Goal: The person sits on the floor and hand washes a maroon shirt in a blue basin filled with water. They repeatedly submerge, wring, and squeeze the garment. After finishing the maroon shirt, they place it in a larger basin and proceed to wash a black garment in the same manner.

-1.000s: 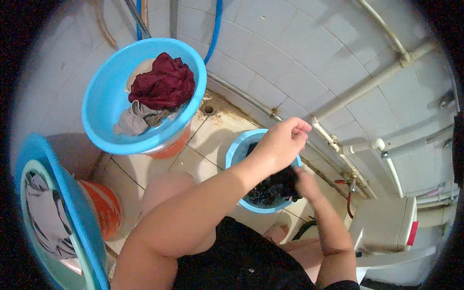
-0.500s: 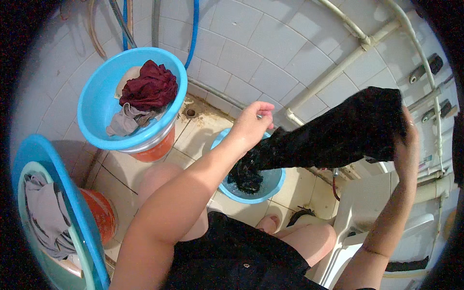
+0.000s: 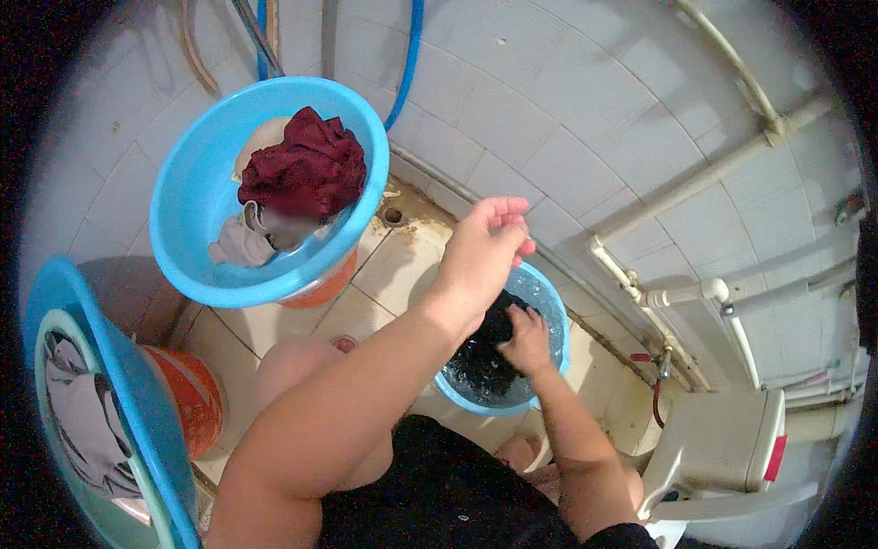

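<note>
A black garment lies bunched in the water of a small light-blue basin on the floor. My right hand is down in this basin, its fingers bent into the wet fabric at the garment's right side. Above the basin's far left part, my left hand is raised with its fingers curled together toward the thumb. Whether anything small sits between those fingers is hidden. My left forearm covers part of the basin's near left side.
A larger blue basin with maroon cloth and grey cloth stands on a red bucket at the far left. Nested basins with grey clothes are at the near left. Right are a white toilet, a tap and wall pipes. A floor drain lies beyond.
My right hand has come down from the upper right, lowering the stretched black garment into the basin. My left hand stays raised and curled. The view has shifted a little.
</note>
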